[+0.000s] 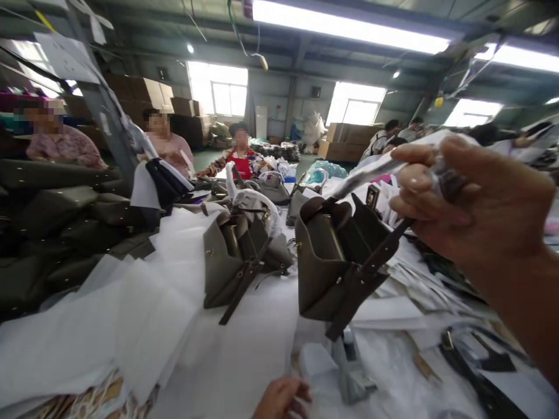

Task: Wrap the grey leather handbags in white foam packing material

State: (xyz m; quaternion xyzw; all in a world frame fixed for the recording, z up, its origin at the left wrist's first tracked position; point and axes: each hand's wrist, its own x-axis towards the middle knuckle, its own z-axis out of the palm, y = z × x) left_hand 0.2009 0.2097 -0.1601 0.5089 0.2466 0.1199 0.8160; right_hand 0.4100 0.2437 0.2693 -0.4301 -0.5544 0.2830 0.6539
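Note:
My right hand (463, 198) is raised at the right, fingers pinched shut on the plastic-wrapped handle (371, 169) of a dark olive handbag (336, 262). The bag hangs tilted above the table, its strap dangling down. My left hand (279, 398) shows only in part at the bottom edge, fingers curled, resting on white wrapping paper (236, 349); whether it holds anything is hidden. A second olive handbag (236, 262) lies on the paper to the left of the held one.
Stacks of dark bags (52, 227) fill the left side. Loose white sheets (109, 326) cover the table. Straps and paper scraps (471, 349) lie at the right. Three people (240, 154) sit at the far end, with cardboard boxes (349, 142) behind them.

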